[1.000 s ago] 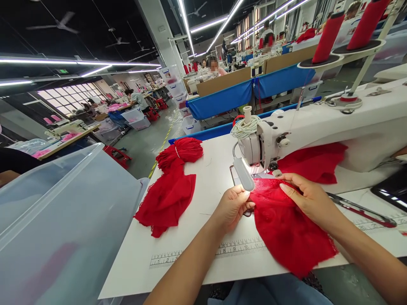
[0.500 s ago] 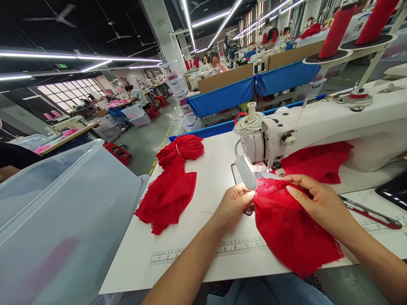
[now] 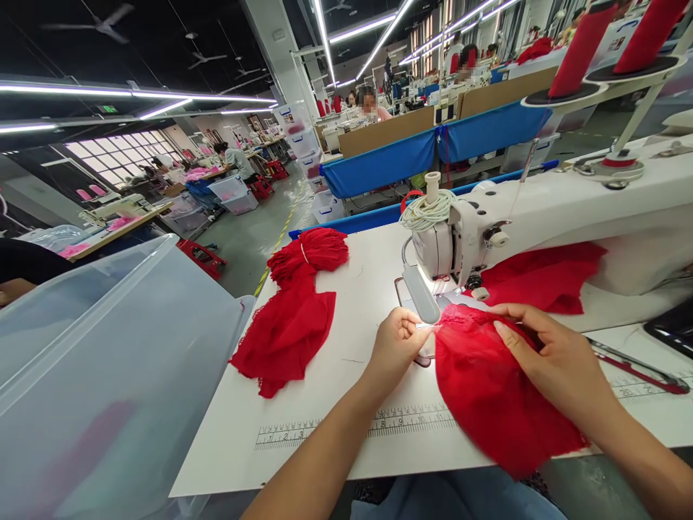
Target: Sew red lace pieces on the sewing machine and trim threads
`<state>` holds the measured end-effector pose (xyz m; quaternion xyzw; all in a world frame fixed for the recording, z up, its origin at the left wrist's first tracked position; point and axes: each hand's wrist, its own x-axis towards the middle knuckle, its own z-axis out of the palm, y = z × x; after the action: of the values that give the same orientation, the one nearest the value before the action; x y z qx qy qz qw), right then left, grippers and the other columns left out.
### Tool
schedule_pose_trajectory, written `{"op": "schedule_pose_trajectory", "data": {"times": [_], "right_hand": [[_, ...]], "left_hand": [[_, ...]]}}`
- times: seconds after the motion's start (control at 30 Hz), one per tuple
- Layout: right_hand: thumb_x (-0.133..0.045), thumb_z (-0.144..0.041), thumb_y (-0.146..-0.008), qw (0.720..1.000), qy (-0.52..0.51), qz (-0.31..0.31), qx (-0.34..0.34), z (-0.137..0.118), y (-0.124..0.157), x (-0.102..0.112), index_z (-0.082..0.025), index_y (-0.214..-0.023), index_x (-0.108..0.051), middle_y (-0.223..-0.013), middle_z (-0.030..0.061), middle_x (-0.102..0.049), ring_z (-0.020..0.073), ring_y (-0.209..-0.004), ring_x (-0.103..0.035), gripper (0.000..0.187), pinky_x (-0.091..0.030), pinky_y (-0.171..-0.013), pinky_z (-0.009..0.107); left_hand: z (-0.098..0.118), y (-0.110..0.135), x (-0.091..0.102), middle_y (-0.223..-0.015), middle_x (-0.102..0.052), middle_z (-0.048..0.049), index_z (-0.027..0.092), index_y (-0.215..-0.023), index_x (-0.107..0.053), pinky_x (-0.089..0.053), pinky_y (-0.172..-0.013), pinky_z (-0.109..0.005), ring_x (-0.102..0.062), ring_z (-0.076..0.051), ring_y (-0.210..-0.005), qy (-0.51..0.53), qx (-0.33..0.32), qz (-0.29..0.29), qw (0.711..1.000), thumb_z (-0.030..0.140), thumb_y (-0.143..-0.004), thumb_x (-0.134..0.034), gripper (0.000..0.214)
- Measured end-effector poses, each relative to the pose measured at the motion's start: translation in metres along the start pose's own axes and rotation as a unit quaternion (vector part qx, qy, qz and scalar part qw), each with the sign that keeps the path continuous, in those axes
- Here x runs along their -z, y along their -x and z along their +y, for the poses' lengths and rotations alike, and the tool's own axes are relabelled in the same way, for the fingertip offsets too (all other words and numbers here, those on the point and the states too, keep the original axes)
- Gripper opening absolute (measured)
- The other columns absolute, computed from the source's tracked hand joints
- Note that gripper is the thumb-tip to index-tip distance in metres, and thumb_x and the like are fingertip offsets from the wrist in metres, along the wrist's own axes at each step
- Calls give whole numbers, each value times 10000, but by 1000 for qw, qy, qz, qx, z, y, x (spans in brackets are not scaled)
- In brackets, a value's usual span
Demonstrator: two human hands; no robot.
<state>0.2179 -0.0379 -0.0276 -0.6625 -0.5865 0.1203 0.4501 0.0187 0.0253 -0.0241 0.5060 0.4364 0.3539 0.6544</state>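
Note:
A red lace-trimmed piece of fabric (image 3: 487,390) hangs from my two hands over the front edge of the table. My left hand (image 3: 398,343) pinches at its upper left corner, where a small pale strip shows by the fingertips; I cannot make out what that strip is. On the right, my right hand (image 3: 552,354) grips the upper edge, thumb on top and fingers partly hidden behind the cloth. Just beyond the fabric stands the white sewing machine (image 3: 541,209), its needle area partly covered by a grey lamp (image 3: 421,295).
A tied bundle of red fabric (image 3: 292,310) lies left on the white table (image 3: 216,462), which has a printed ruler. Thread snips (image 3: 639,365) lie at right. A clear plastic bin (image 3: 124,347) stands left. Red thread cones (image 3: 582,47) rise above the machine.
The fabric's upper edge has shifted slightly away from my left fingertips, baring the pale strip. My right hand has moved slightly right and the hanging cloth has bunched a little.

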Motion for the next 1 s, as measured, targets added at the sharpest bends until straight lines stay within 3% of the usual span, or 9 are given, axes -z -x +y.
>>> {"op": "schedule_pose_trajectory", "data": {"times": [0.17,0.37,0.47,0.57,0.67,0.73,0.83,0.93,1.0], "right_hand": [[-421,-195,-906,964,138,51,223,-21,32,-15,-222,-1018,-654,-941,66,-761,195,-807,-733,259,-585,-638,264],[-474,-175,-915,925,120,2,360,-43,60,-27,-146,-1023,-677,-975,145,-753,225,-821,-732,232,-606,-662,295],[-469,-185,-926,960,30,-14,279,-32,51,-18,-206,-1011,-654,-985,88,-750,180,-847,-724,205,-589,-721,247],[-478,-324,-928,998,-19,-7,67,-15,29,-9,-256,-922,-646,-908,31,-737,155,-677,-684,181,-554,-601,245],[-460,-497,-898,986,-81,-136,-57,-8,9,-10,-241,-772,-635,-740,11,-693,155,-580,-605,335,-490,-516,252],[-459,-532,-871,977,-109,-172,-70,-8,3,-14,-232,-646,-566,-592,-11,-597,142,-523,-524,390,-441,-493,248],[-461,-503,-846,990,-70,-98,-66,-9,2,-20,-237,-617,-519,-516,-30,-504,135,-480,-445,355,-383,-473,255],[-447,-471,-839,998,-9,-29,-48,-6,2,-21,-245,-653,-527,-550,-16,-562,155,-511,-499,304,-393,-510,274],[-445,-451,-848,999,1,-35,-30,-2,3,-20,-249,-667,-535,-613,-1,-621,166,-551,-544,285,-420,-545,282]], "left_hand": [[6,5,2,-612,-596,-43,126,-718,-598,-388,-448,-211,-534,-100,-486,25,117,-179,977,727,-702,-577,601],[8,7,3,-550,-492,38,134,-656,-551,-242,-389,-157,-364,-19,-425,26,100,-178,979,446,-671,-772,383],[8,6,7,-573,-489,54,131,-743,-589,-194,-351,-144,-345,-5,-403,85,118,-202,969,385,-679,-797,334],[7,3,11,-602,-546,46,127,-811,-620,-274,-336,-126,-415,-8,-373,127,150,-222,955,345,-686,-817,318],[4,2,11,-744,-674,-38,105,-911,-661,-486,-473,-147,-611,-75,-519,157,160,-233,946,344,-727,-800,332],[2,1,10,-860,-708,-89,83,-970,-679,-576,-663,-208,-686,-130,-720,180,152,-228,945,326,-769,-772,328],[0,0,10,-936,-713,-116,68,-1002,-677,-595,-775,-263,-700,-163,-838,195,147,-223,944,316,-809,-739,320],[-5,-3,13,-815,-704,-86,77,-1047,-639,-589,-592,-227,-695,-149,-662,174,158,-243,941,394,-797,-740,416],[-7,-4,16,-698,-669,-40,90,-1100,-608,-509,-435,-182,-630,-117,-494,141,157,-255,944,466,-779,-735,511]]}}
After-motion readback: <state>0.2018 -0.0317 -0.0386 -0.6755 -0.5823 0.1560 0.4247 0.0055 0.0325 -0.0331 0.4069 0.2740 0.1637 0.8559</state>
